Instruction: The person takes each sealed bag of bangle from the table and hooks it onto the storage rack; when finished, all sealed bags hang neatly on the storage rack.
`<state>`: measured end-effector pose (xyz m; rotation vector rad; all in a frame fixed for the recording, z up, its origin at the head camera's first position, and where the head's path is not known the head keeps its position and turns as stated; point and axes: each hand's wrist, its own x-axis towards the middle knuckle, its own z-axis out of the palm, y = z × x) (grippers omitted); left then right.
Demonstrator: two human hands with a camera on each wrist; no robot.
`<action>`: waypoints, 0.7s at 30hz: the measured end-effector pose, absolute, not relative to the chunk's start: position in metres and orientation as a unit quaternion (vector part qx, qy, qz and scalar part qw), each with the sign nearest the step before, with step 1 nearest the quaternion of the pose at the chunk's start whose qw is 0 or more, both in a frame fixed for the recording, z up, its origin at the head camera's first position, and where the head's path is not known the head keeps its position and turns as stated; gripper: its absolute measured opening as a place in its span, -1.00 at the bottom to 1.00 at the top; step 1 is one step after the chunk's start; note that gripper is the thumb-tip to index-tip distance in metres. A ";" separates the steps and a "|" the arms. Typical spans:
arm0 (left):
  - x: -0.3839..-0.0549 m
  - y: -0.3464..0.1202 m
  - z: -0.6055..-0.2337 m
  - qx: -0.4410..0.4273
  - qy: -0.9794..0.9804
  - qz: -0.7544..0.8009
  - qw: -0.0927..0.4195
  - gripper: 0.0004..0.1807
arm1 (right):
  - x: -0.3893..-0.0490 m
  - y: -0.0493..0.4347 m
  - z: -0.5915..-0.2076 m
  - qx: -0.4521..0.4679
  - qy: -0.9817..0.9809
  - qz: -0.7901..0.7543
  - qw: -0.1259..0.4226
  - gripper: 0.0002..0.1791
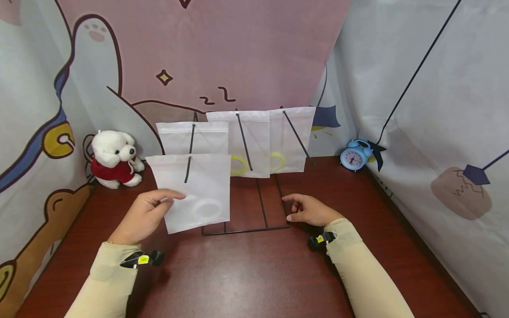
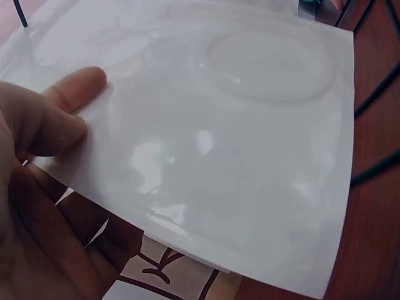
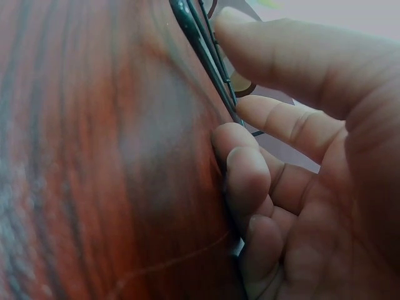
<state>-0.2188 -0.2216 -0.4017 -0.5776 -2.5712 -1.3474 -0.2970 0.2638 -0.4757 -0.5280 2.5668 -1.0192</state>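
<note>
My left hand [image 1: 142, 214] holds a white zip bag [image 1: 179, 212] by its left edge. The thumb and a finger lie on the bag's face, as the left wrist view shows. A pale ring shape [image 2: 269, 67] shows through this bag. The end of the rack's left prong [image 1: 188, 170] sticks out through the bag's top. Behind it another white zip bag [image 1: 171, 137] hangs on the same prong. At the right side of the black wire rack [image 1: 246, 230], my right hand [image 1: 312, 211] has loosely bent fingers, with fingertips touching the wire and holding nothing.
A middle white bag [image 1: 256, 132] and a right one [image 1: 296, 123] hang on the other prongs, each showing a yellow ring. A white plush dog [image 1: 115, 159] sits back left, and a blue alarm clock [image 1: 355, 155] stands back right. Printed cloth walls enclose the brown table [image 1: 234, 278].
</note>
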 end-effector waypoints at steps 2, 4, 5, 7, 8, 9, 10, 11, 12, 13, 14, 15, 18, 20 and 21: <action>-0.219 -0.221 -0.402 -0.189 -0.862 -0.460 0.096 -0.66 | -0.297 0.264 -0.476 -0.187 0.900 -0.358 0.164 -0.29; -0.219 -0.220 -0.402 -0.180 -0.861 -0.465 0.101 -0.66 | -0.297 0.264 -0.475 -0.187 0.899 -0.361 0.163 -0.29; -0.219 -0.220 -0.402 -0.175 -0.860 -0.468 0.102 -0.66 | -0.297 0.263 -0.475 -0.187 0.899 -0.361 0.163 -0.29; -0.219 -0.220 -0.402 -0.167 -0.859 -0.472 0.106 -0.66 | -0.296 0.263 -0.474 -0.186 0.899 -0.362 0.163 -0.29; -0.219 -0.219 -0.403 -0.164 -0.859 -0.473 0.107 -0.67 | -0.296 0.263 -0.474 -0.186 0.898 -0.363 0.163 -0.29; -0.219 -0.219 -0.403 -0.162 -0.859 -0.474 0.108 -0.67 | -0.296 0.263 -0.473 -0.184 0.899 -0.363 0.163 -0.30; -0.219 -0.219 -0.403 -0.161 -0.859 -0.474 0.107 -0.67 | -0.295 0.262 -0.473 -0.184 0.899 -0.363 0.163 -0.30; -0.219 -0.219 -0.404 -0.161 -0.859 -0.473 0.107 -0.67 | -0.295 0.262 -0.473 -0.184 0.899 -0.362 0.163 -0.30; -0.219 -0.219 -0.404 -0.161 -0.859 -0.474 0.104 -0.67 | -0.295 0.262 -0.472 -0.184 0.900 -0.361 0.163 -0.30; -0.220 -0.219 -0.404 -0.161 -0.860 -0.474 0.101 -0.67 | -0.295 0.262 -0.472 -0.184 0.900 -0.360 0.162 -0.30; -0.220 -0.219 -0.404 -0.162 -0.860 -0.474 0.098 -0.67 | -0.295 0.262 -0.472 -0.184 0.900 -0.360 0.162 -0.30; -0.220 -0.220 -0.405 -0.163 -0.860 -0.475 0.095 -0.67 | -0.295 0.262 -0.472 -0.185 0.901 -0.359 0.162 -0.31; -0.222 -0.221 -0.406 -0.167 -0.857 -0.479 0.090 -0.68 | -0.295 0.262 -0.472 -0.186 0.900 -0.359 0.162 -0.30; -0.224 -0.222 -0.408 -0.172 -0.856 -0.479 0.089 -0.68 | -0.295 0.262 -0.472 -0.186 0.900 -0.360 0.162 -0.30; -0.225 -0.223 -0.409 -0.174 -0.856 -0.479 0.089 -0.68 | -0.295 0.262 -0.472 -0.187 0.899 -0.361 0.163 -0.30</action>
